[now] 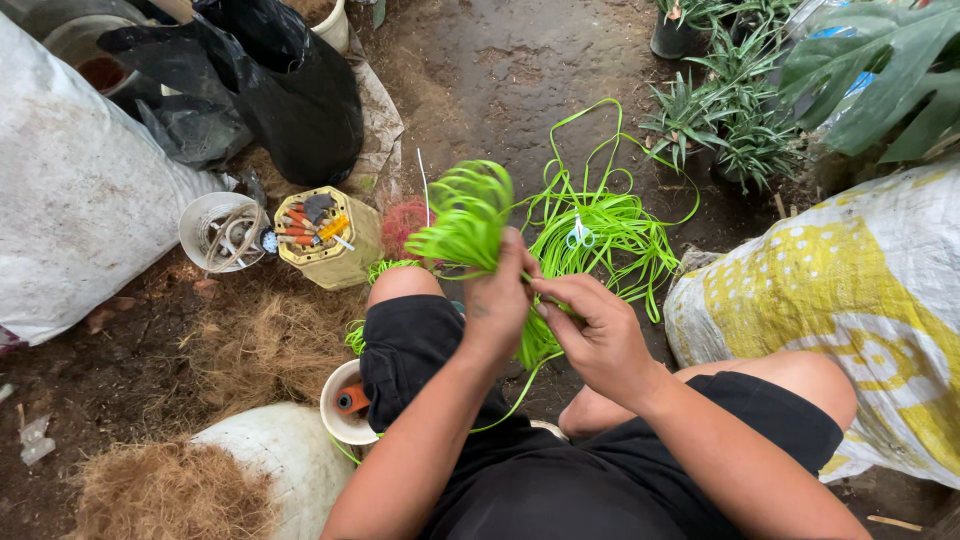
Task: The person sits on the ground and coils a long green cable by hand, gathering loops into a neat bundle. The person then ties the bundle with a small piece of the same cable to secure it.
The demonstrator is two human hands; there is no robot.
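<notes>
Head view, left hand: the left hand [497, 300] is closed around a looped bundle of bright green flat plastic strips [466, 218], gripping it just below the fanned loops, above the person's knee.
Head view, right hand: the right hand [597, 335] is partly curled, its fingertips [545, 290] pinching the strips where they leave the left fist.
Bundle: held up between both hands; its tails run down between the legs and back to a loose heap of the same green strip [600, 235] on the wet dirt floor.
Doing it well: I would say the loops need to stay even and flat, with the left grip firm so the fan does not slip while the right fingers work the strand.
Scissors: small white-handled scissors [580, 235] lie on the heap.
Containers: a yellow faceted plastic tub of small tools [325, 240] stands beside a round white pail [222, 232].
Sacks: a white woven sack with yellow print [850, 300] lies at right, a plain white sack [80, 190] at left, a black plastic bag [290, 90] behind.
</notes>
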